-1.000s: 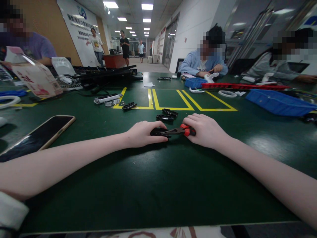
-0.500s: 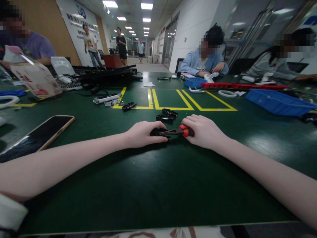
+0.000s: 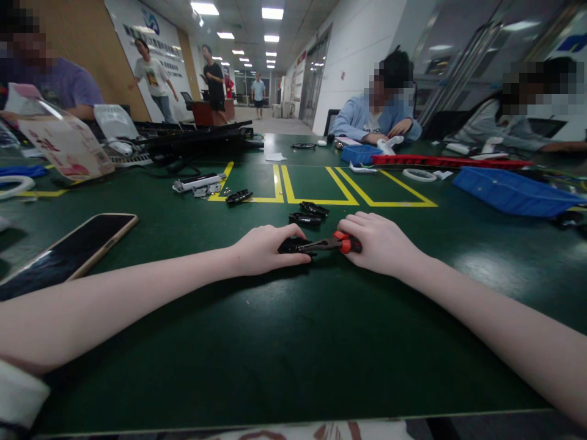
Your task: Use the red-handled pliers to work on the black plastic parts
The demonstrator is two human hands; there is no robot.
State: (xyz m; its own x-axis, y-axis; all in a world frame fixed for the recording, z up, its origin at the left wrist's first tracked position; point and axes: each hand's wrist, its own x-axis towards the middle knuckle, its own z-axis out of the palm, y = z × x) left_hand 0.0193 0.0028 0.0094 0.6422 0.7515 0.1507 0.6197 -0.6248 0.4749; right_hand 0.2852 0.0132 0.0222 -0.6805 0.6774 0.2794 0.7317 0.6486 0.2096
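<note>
My left hand point(image 3: 263, 249) grips a small black plastic part point(image 3: 291, 245) between thumb and fingers, low over the green table. My right hand point(image 3: 378, 244) is closed around the red and black handles of a pair of long-nose pliers point(image 3: 326, 244). The pliers' jaws point left and reach onto the black part; exactly what they pinch is too small to tell. Just beyond my hands lie two similar black parts point(image 3: 305, 218), close together. Another black part point(image 3: 239, 197) rests farther left, by the yellow tape.
A phone point(image 3: 73, 253) lies beside my left forearm. White and metal pieces point(image 3: 199, 182) sit at the back left, near a drink bottle point(image 3: 64, 140). On the right are a blue tray point(image 3: 513, 190) and a white ring point(image 3: 419, 175). Co-workers point(image 3: 373, 116) sit across the table.
My hands, the pliers and the black part have hardly moved. In the background, people walking have shifted position.
</note>
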